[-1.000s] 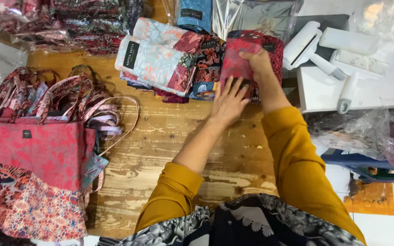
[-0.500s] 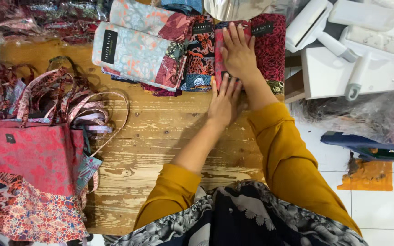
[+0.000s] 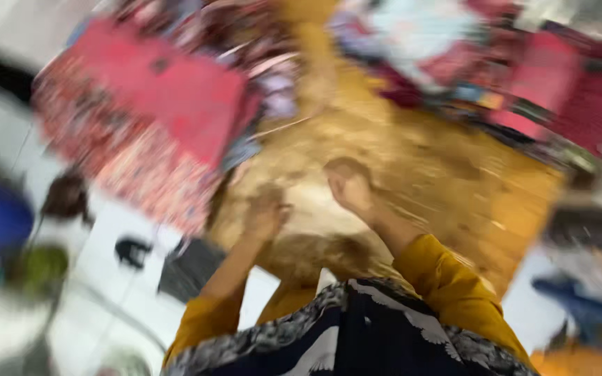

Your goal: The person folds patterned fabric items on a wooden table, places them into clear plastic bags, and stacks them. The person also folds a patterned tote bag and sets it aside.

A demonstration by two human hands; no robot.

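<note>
Head view blurred; both hands [image 3: 266, 216] [image 3: 348, 186] over bare wooden table [image 3: 454, 188]; red bags [image 3: 175, 97] left.

The person wears long mustard-yellow sleeves that reach to the wrists, leaving the left hand [image 3: 267, 216] and right hand [image 3: 350, 186] bare. Across the lap lies a dark navy garment patterned in white and grey. Motion blur hides finer detail.
</note>
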